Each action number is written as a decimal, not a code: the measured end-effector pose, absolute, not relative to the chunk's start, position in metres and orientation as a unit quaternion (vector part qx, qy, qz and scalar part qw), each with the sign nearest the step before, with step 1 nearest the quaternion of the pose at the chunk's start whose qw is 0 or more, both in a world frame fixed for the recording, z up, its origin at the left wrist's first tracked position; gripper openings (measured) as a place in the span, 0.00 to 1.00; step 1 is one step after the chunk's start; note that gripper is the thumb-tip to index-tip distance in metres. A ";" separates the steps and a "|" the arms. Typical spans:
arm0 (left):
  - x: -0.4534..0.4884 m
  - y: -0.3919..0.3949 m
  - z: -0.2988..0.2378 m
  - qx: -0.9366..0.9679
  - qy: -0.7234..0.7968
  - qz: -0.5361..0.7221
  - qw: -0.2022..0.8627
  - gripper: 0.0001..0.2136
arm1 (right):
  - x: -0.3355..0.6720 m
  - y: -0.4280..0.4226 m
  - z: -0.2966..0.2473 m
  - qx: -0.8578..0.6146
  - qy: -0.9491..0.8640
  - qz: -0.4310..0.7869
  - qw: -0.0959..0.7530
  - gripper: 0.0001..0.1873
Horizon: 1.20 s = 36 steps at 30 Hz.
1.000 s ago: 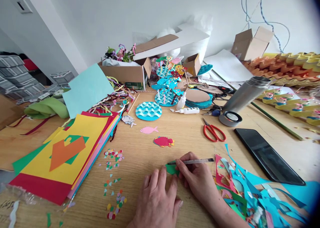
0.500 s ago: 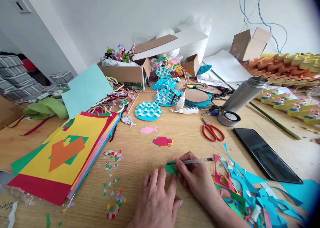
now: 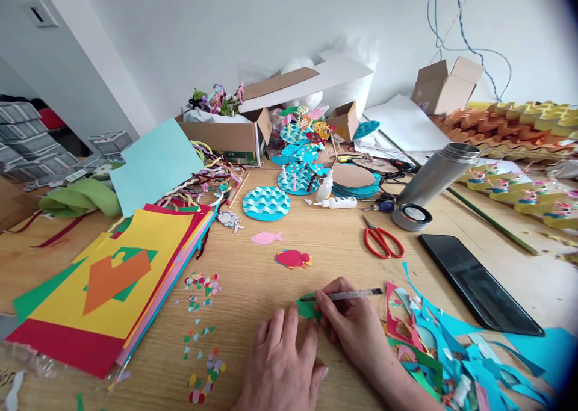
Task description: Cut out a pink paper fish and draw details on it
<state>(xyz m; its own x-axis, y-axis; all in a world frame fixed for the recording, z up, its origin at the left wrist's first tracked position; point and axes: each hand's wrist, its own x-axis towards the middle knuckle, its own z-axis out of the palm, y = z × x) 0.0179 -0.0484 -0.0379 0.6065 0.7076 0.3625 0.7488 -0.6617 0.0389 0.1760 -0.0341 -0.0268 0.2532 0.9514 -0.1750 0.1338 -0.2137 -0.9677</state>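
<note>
My right hand (image 3: 354,327) pinches a thin clear pen (image 3: 347,294), its tip resting on a small green paper piece (image 3: 308,307) on the wooden table (image 3: 325,242). My left hand (image 3: 280,363) lies flat with fingers spread, pressing the near side of that green piece. A red paper fish (image 3: 294,258) and a pink paper fish (image 3: 266,237) lie just beyond the hands.
A stack of coloured paper sheets (image 3: 108,278) lies at left, confetti bits (image 3: 203,315) beside it. Red scissors (image 3: 383,240), a black phone (image 3: 478,284), a steel flask (image 3: 436,173), a glue bottle (image 3: 338,202), blue wave discs (image 3: 266,203) and paper offcuts (image 3: 451,351) fill the right. Cardboard boxes (image 3: 230,134) stand behind.
The view has tilted slightly. Both hands stay on the green piece with the pen in nearly the same place.
</note>
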 end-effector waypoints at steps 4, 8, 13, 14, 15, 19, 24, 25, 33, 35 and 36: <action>0.018 -0.047 -0.038 -0.896 -0.403 -0.175 0.058 0.20 | 0.175 -0.034 -0.026 -0.644 -0.415 0.447 0.462 0.22; 0.018 -0.046 -0.036 -0.896 -0.406 -0.170 0.058 0.19 | 0.174 -0.034 -0.023 -0.645 -0.408 0.444 0.469 0.21; 0.018 -0.047 -0.036 -0.895 -0.408 -0.173 0.052 0.19 | 0.174 -0.035 -0.022 -0.647 -0.412 0.441 0.466 0.20; 0.018 -0.047 -0.036 -0.895 -0.407 -0.174 0.052 0.19 | 0.174 -0.035 -0.022 -0.648 -0.414 0.440 0.464 0.20; 0.018 -0.047 -0.037 -0.895 -0.407 -0.175 0.053 0.20 | 0.174 -0.035 -0.022 -0.648 -0.415 0.439 0.463 0.20; 0.017 -0.048 -0.038 -0.895 -0.405 -0.177 0.058 0.20 | 0.175 -0.034 -0.023 -0.652 -0.418 0.436 0.459 0.20; 0.017 -0.048 -0.040 -0.896 -0.402 -0.179 0.063 0.20 | 0.174 -0.035 -0.022 -0.649 -0.417 0.440 0.460 0.21; 0.017 -0.048 -0.040 -0.896 -0.401 -0.179 0.062 0.20 | 0.174 -0.035 -0.022 -0.649 -0.416 0.440 0.460 0.21; 0.018 -0.048 -0.037 -0.897 -0.406 -0.168 0.053 0.20 | 0.174 -0.035 -0.021 -0.649 -0.415 0.441 0.461 0.21; 0.018 -0.048 -0.038 -0.897 -0.405 -0.170 0.053 0.20 | 0.174 -0.034 -0.021 -0.651 -0.417 0.439 0.458 0.22; 0.018 -0.049 -0.038 -0.897 -0.404 -0.170 0.052 0.20 | 0.174 -0.034 -0.021 -0.652 -0.418 0.438 0.457 0.22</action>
<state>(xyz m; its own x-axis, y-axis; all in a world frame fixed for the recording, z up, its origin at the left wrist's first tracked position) 0.0178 -0.0487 -0.0376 0.6152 0.7080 0.3469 0.7435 -0.6673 0.0436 0.1739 -0.0344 -0.0212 0.2674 0.9447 -0.1899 0.1442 -0.2341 -0.9615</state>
